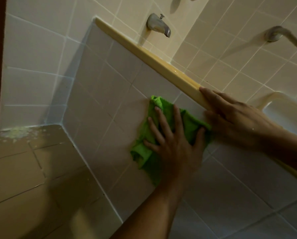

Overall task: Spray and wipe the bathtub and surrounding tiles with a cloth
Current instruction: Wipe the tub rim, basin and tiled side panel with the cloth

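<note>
1. The bright green fuzzy cloth point(142, 152) lies on the pale tiled bathtub front panel point(109, 94), just toward 5 o'clock of centre. The left hand point(175, 147) hides its middle and presses it flat, fingers straight and spread.
2. The right hand point(234, 116), at 3 o'clock, lies relaxed, straight-fingered, over the yellow-beige tub rim point(144, 50); its thumb is hidden.
3. The grey metal grab bar point(282, 35), at 2 o'clock, is cut off by the edge.
4. The recessed beige soap dish point(279, 104), at 3 o'clock, sits partly behind that hand; its contents cannot be told.

Green cloth point(142, 152) partly under left hand point(175, 145); grab bar point(289, 38) partly beyond right edge.
</note>
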`<state>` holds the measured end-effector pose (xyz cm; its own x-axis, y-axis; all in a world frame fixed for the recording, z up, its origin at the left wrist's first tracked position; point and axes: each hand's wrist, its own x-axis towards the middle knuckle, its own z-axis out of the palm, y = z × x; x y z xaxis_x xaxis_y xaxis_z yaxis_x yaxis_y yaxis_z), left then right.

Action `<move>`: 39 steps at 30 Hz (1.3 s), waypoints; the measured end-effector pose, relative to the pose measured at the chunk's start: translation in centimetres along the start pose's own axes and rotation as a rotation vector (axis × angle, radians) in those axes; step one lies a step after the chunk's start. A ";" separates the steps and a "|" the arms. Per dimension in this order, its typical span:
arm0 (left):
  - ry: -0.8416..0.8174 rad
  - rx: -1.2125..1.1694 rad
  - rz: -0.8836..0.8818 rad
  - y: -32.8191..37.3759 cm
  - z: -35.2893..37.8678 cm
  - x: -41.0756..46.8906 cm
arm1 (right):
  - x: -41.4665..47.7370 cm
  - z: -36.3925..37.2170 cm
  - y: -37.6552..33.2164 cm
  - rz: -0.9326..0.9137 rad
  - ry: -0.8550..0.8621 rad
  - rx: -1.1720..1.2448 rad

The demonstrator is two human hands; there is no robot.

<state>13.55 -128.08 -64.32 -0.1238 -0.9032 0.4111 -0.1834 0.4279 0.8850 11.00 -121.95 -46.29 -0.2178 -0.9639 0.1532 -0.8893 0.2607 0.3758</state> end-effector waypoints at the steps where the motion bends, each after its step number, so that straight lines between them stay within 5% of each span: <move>1: 0.007 -0.021 -0.008 0.7 -0.2 0.7 | 0.0 0.0 0.0 0.002 0.004 0.004; 20: 0.022 -0.187 -0.273 -3.8 -1.1 9.8 | 1.7 0.4 -0.5 -0.012 -0.035 -0.064; 39: 0.015 -0.177 -0.752 -16.0 3.4 -3.5 | 9.1 0.3 -3.1 -0.053 -0.026 -0.106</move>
<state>13.64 -131.69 -80.69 -0.0146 -0.9498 -0.3127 -0.0539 -0.3115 0.9487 11.61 -131.58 -46.28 -0.1830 -0.9773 0.1071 -0.8525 0.2120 0.4778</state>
